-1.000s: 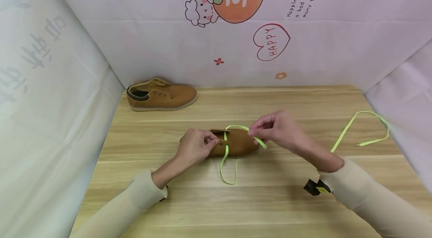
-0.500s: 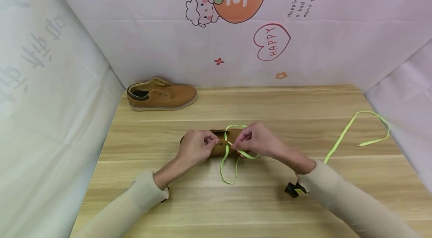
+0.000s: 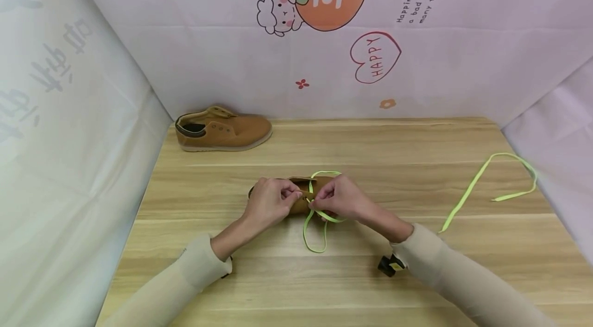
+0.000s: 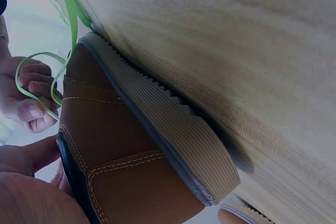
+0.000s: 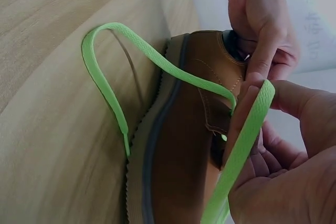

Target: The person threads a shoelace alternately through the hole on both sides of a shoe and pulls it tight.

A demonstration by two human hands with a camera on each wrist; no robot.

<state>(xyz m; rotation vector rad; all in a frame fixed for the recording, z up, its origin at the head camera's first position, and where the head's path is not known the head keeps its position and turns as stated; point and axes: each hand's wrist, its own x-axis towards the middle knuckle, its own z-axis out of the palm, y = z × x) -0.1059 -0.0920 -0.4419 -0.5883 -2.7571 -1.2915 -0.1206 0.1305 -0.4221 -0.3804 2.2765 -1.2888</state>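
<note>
A brown shoe (image 3: pixel 298 208) stands near the table's middle, toe pointing right, partly covered by both hands. A neon green shoelace (image 3: pixel 315 251) is threaded through it, one end looping onto the table on the near side. My left hand (image 3: pixel 267 201) pinches the edge of the shoe's near eyelet flap between thumb and fingers. Close beside it, at an eyelet, my right hand (image 3: pixel 345 197) pinches the other stretch of lace. In the right wrist view that lace (image 5: pixel 244 145) bends over the right fingertips; whether its tip is inside the eyelet is hidden.
Another brown shoe (image 3: pixel 224 130), without a lace, stands at the table's back left. A second green lace (image 3: pixel 472 183) lies loose on the right side of the wooden table (image 3: pixel 296 286). White printed cloth (image 3: pixel 208 49) hangs behind and along both sides.
My right hand has moved left and slightly nearer, carrying the lace from above the toe to the eyelet beside my left hand. The left hand keeps its hold on the flap.
</note>
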